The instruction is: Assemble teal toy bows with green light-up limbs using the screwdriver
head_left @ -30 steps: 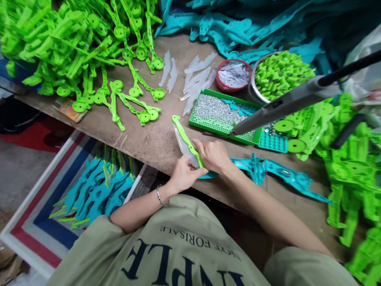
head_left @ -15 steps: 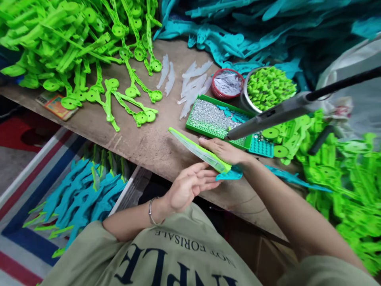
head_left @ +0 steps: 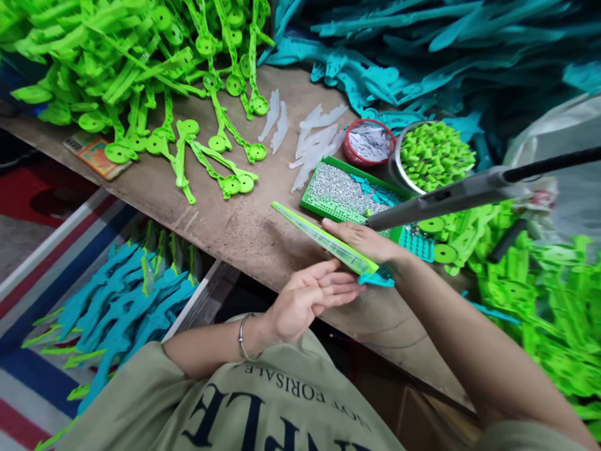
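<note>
My right hand (head_left: 364,241) is closed on the far side of a long, narrow plastic piece (head_left: 323,238) with bright green edges and a pale translucent strip between them. A blue plastic part (head_left: 378,277) sticks out at its near end. Most of the right fingers are hidden behind the piece. My left hand (head_left: 310,294) lies palm up with its fingers stretched out, fingertips at the near lower end of the piece. A grey rod-shaped tool (head_left: 422,203) on a black rod or cord slants down from the right to just behind my right hand; its tip is hidden.
Beyond the hands stand a green tray (head_left: 323,210) of small metal parts, a red basket (head_left: 350,153) of pale pieces and a metal bowl (head_left: 397,163) of green pieces. Green parts (head_left: 117,62) and blue parts (head_left: 399,56) pile behind. A striped bag (head_left: 28,263) sits lower left.
The view has shifted, so the table's contents sit slightly further right. The held piece shows its strip more edge-on. Both hands keep nearly the same pose.
</note>
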{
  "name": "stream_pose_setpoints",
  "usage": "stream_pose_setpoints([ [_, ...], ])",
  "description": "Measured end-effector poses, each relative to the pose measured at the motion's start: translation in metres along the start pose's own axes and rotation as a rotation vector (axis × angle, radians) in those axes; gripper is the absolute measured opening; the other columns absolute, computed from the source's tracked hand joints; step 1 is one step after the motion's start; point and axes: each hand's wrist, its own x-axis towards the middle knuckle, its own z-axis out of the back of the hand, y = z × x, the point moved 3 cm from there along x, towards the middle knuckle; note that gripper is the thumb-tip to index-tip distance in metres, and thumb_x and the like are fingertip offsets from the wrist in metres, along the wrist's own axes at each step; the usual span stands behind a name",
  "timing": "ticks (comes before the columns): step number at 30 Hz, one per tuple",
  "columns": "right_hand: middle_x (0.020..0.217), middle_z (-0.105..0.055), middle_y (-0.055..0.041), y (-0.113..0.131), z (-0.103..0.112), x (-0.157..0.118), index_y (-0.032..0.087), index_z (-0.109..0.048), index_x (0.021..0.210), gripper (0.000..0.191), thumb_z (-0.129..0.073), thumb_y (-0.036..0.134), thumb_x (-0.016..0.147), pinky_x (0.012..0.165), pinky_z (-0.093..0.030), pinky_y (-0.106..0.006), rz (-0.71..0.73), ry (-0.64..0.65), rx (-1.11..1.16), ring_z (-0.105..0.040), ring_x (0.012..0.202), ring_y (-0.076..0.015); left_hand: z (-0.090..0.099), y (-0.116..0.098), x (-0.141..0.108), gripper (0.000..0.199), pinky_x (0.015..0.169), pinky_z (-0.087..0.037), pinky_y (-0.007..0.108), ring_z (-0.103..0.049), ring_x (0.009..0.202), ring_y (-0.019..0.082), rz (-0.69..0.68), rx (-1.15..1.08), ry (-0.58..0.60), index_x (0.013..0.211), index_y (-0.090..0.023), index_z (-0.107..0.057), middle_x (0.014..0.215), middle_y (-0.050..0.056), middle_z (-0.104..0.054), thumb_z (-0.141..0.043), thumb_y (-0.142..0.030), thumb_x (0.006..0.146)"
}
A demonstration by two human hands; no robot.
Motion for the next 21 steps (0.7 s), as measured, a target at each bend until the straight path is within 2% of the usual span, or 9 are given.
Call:
stream_pose_setpoints([
  [5,0.067,-0.054,-0.0009,0.001,-0.009,0.006,0.024,-0.058,0.067,0.063,-0.039,0.08,0.091,0.075,-0.051,-0.033,0.06,0.045,0.001,-0.055,0.071,-0.0182,0.006,-0.003,0.0,0.055,0.113,-0.043,0.049,-0.07,0.118,0.031,0.0,-0.016,-0.027,0.13,-0.012,-0.065,0.117,0.014,-0.075,-0.066,-0.013,0.074],
  [8,0.067,-0.048,0.0008,0.001,-0.021,0.009,0.024,-0.046,0.067,0.062,-0.031,0.076,0.095,0.067,-0.044,-0.031,0.143,0.016,-0.026,-0.046,0.064,-0.015,0.018,-0.006,0.003,0.036,0.101,-0.052,0.041,-0.073,0.103,0.026,-0.008,0.049,-0.122,0.113,-0.012,-0.07,0.105,0.012,-0.077,-0.073,-0.029,0.082],
  [10,0.07,-0.05,0.0003,-0.001,-0.031,0.01,0.024,-0.045,0.07,0.054,-0.029,0.067,0.099,0.066,-0.039,-0.03,0.178,-0.041,-0.1,-0.046,0.065,-0.0149,0.028,-0.006,0.007,0.039,0.093,-0.055,0.036,-0.074,0.092,0.022,-0.009,0.125,-0.196,0.108,-0.013,-0.069,0.098,0.01,-0.077,-0.078,-0.04,0.082],
  [14,0.073,-0.059,-0.0034,-0.011,-0.05,0.008,0.023,-0.05,0.078,0.038,-0.029,0.043,0.103,0.066,-0.033,-0.031,0.082,-0.136,-0.352,-0.053,0.067,-0.0179,0.048,-0.005,0.02,0.058,0.079,-0.056,0.03,-0.071,0.08,0.016,-0.007,0.215,-0.308,0.111,-0.016,-0.064,0.092,0.004,-0.075,-0.094,-0.034,0.064],
  [19,0.083,-0.07,-0.0088,-0.017,-0.064,0.003,0.021,-0.059,0.098,0.037,-0.027,0.037,0.106,0.066,-0.03,-0.032,-0.076,-0.195,-0.573,-0.062,0.07,-0.0235,0.069,-0.029,0.039,0.044,0.07,-0.055,0.027,-0.068,0.074,0.014,-0.144,0.279,-0.487,0.093,-0.016,-0.064,0.086,0.002,-0.073,-0.091,-0.038,0.067],
  [21,0.086,-0.072,-0.0095,-0.02,-0.066,0.003,0.021,-0.059,0.101,0.037,-0.026,0.037,0.107,0.066,-0.031,-0.032,-0.099,-0.204,-0.568,-0.063,0.07,-0.0239,0.072,-0.039,0.044,0.043,0.07,-0.055,0.027,-0.069,0.073,0.014,-0.144,0.303,-0.486,0.094,-0.015,-0.064,0.083,0.002,-0.073,-0.091,-0.035,0.066],
])
